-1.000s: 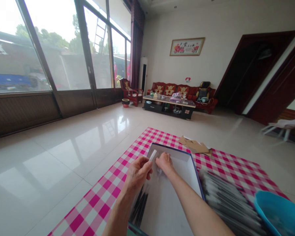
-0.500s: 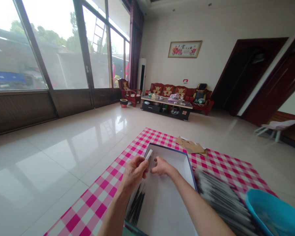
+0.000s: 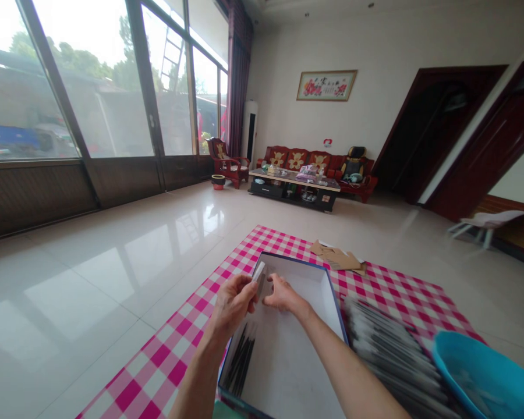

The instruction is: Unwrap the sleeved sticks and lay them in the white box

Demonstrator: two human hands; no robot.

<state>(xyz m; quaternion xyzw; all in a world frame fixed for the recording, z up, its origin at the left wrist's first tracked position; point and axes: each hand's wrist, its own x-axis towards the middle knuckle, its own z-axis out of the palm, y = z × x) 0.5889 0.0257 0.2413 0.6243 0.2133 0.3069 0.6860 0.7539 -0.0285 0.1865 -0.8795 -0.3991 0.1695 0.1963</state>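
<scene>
My left hand (image 3: 236,297) is closed on a slim white stick-like piece (image 3: 258,271), tilted up over the far left part of a shallow box. To its right, my right hand (image 3: 282,292) has thumb and fingers curved and apart; I make out nothing between them. Both hands are above the dark-edged, white-lined box (image 3: 292,361). Several slim black rods with pale, clear-looking ends (image 3: 241,361) lie along its near left side; they look like pens. Beyond the box's right wall lies a blurred heap of similar black and clear rods (image 3: 388,355).
A blue plastic basin (image 3: 484,372) stands at the near right, beside the heap. Flattened brown cardboard (image 3: 338,256) lies past the box's far right corner. Everything rests on a pink-and-white checked cloth (image 3: 174,343). Farther off are a low table (image 3: 294,181) and red wooden seats.
The view has shifted slightly. Both hands keep nearly the same pose over the box, and the white piece is still in my left hand.
</scene>
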